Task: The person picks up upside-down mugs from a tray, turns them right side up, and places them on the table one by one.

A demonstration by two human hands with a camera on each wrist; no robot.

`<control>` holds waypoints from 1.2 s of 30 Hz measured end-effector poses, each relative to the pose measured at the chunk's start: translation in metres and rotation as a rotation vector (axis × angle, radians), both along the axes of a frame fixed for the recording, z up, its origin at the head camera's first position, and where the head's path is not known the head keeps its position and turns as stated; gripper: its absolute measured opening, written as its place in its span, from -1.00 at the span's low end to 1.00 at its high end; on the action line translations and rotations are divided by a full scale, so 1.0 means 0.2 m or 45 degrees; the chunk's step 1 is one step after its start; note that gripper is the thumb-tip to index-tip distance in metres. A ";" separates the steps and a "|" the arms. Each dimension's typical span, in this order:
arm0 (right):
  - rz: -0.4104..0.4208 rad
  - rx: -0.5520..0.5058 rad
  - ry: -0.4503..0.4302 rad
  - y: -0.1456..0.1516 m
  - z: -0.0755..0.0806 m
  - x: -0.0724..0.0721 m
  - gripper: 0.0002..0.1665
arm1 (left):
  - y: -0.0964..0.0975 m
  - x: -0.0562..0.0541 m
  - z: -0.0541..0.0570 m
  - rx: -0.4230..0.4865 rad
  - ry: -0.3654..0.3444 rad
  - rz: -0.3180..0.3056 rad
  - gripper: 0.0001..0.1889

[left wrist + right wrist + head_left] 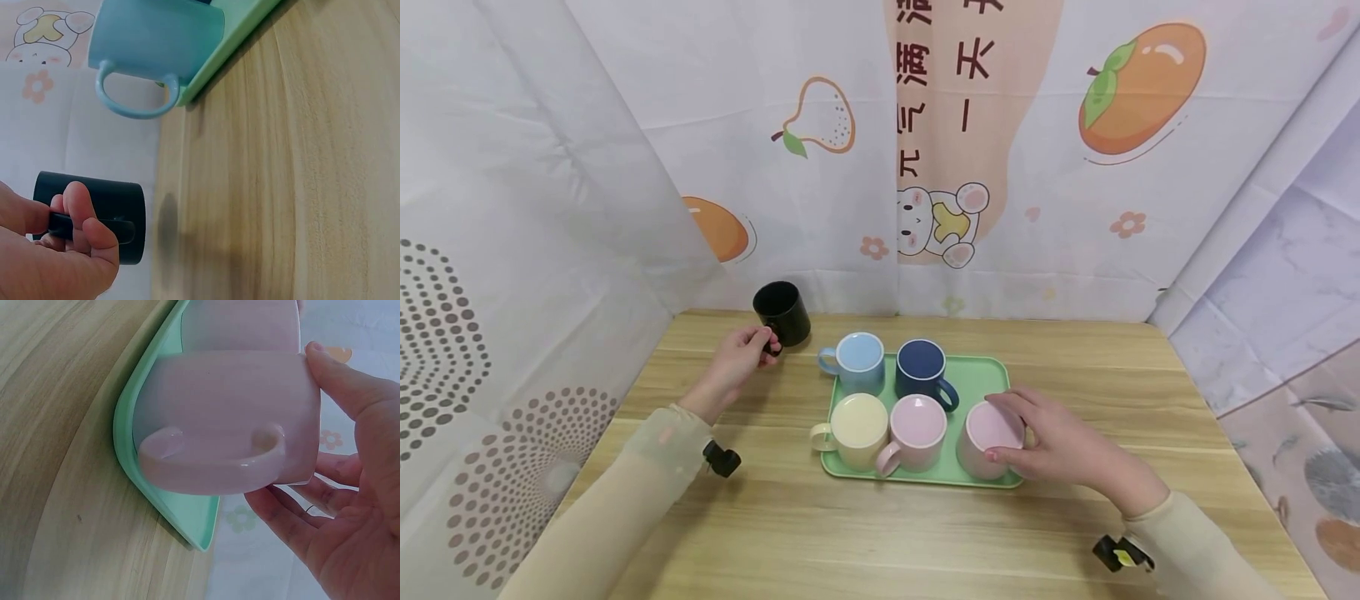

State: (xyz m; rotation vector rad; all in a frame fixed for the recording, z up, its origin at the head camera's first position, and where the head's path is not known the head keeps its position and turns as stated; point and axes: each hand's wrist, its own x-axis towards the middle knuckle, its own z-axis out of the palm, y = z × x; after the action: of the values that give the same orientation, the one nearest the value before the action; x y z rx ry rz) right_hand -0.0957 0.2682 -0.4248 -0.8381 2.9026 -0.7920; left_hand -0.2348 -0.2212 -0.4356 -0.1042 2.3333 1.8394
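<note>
My left hand (739, 363) pinches the handle of a black mug (788, 318) at the back left of the table. In the left wrist view a gap and a shadow show between the mug's base (140, 219) and the wood. My right hand (1058, 435) grips a pink mug (981, 458) near its rim, thumb on the near side and fingers on the far side. That mug is upright at the right end of the green tray (983, 373); its handle (212, 475) shows in the right wrist view.
On the tray stand a light blue mug (861, 375), a navy mug (917, 382), a cream mug (859, 442) and another pink mug (922, 446). The wooden table (820, 542) ends at a printed curtain (835, 283) behind.
</note>
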 end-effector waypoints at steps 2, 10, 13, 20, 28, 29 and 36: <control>0.002 -0.002 0.005 0.00 0.00 0.00 -0.10 | 0.00 -0.01 -0.01 0.005 -0.008 -0.001 -0.61; -0.011 0.013 -0.022 0.00 0.01 0.01 -0.11 | 0.01 -0.01 -0.03 0.030 -0.036 -0.004 -0.62; -0.020 0.020 -0.044 -0.01 0.01 0.02 -0.11 | 0.01 -0.01 -0.04 0.042 -0.037 0.008 -0.64; -0.017 0.021 -0.085 0.00 0.01 0.02 -0.10 | 0.01 -0.01 -0.08 0.043 -0.041 0.022 -0.65; -0.015 0.004 -0.096 -0.01 0.02 0.02 -0.09 | 0.02 -0.01 -0.09 0.033 -0.047 0.032 -0.64; -0.015 0.002 -0.097 -0.01 0.02 0.02 -0.09 | 0.02 -0.01 -0.10 0.031 -0.050 0.034 -0.64; -0.007 -0.014 -0.105 -0.01 0.03 0.02 -0.10 | 0.02 -0.02 -0.09 0.020 -0.058 0.019 -0.59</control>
State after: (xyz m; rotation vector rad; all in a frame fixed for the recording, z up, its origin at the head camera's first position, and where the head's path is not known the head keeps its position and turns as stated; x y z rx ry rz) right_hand -0.0917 0.2659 -0.4188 -0.7795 2.8325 -0.8238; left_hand -0.2384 -0.2179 -0.4545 -0.1598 2.2935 1.8423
